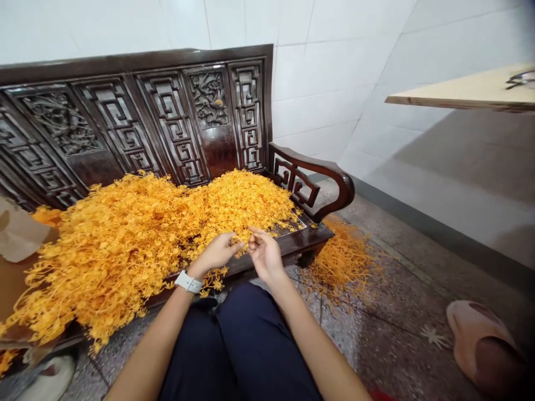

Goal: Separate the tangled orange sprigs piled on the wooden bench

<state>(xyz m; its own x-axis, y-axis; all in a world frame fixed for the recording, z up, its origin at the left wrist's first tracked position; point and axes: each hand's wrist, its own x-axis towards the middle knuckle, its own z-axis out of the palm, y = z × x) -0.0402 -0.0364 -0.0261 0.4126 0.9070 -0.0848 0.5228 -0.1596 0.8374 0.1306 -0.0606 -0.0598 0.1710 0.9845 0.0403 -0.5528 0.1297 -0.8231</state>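
A large heap of orange-yellow flower sprigs point(167, 228) covers the seat of a carved dark wooden bench point(209, 122). My left hand point(216, 254), with a white watch point(189, 282) on its wrist, is above the front of the heap. My right hand point(264, 254) is close beside it, fingertips pinched. A small orange sprig point(241, 249) seems held between the two hands, though the fingers partly hide it. Loose sprigs trail over the seat's front edge below my left wrist.
A spill of the sprigs point(340, 262) lies on the speckled stone floor beyond the bench's curved armrest point(313, 178). Brown paper point(16, 234) sits at the far left. A pink slipper point(480, 345) is at lower right, and a wooden board point(460, 92) juts in at upper right.
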